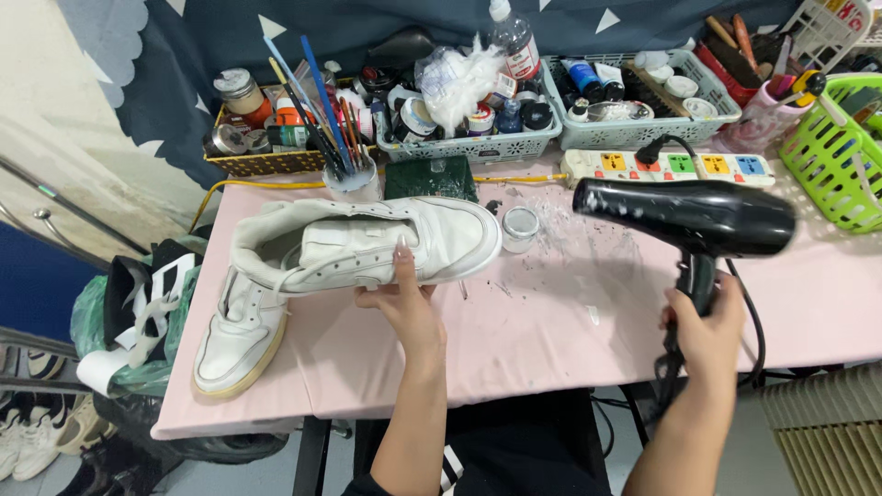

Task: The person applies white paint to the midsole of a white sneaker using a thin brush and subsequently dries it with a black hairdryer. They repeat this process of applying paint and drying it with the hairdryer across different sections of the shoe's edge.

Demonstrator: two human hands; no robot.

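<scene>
My left hand [402,303] grips a white high-top sneaker [367,241] from below, holding it on its side above the pink table, toe pointing right. My right hand [707,323] holds the handle of a black hair dryer [689,216], whose nozzle points left toward the sneaker's toe. A second white sneaker [237,335] lies flat on the table at the front left, under the raised one's heel.
On the pink table [551,321]: a small glass jar [520,228], a cup of brushes [354,179], a power strip [671,165], baskets of bottles and jars [469,110] along the back, a green basket [841,152] at right. Bags and shoes crowd the floor at left.
</scene>
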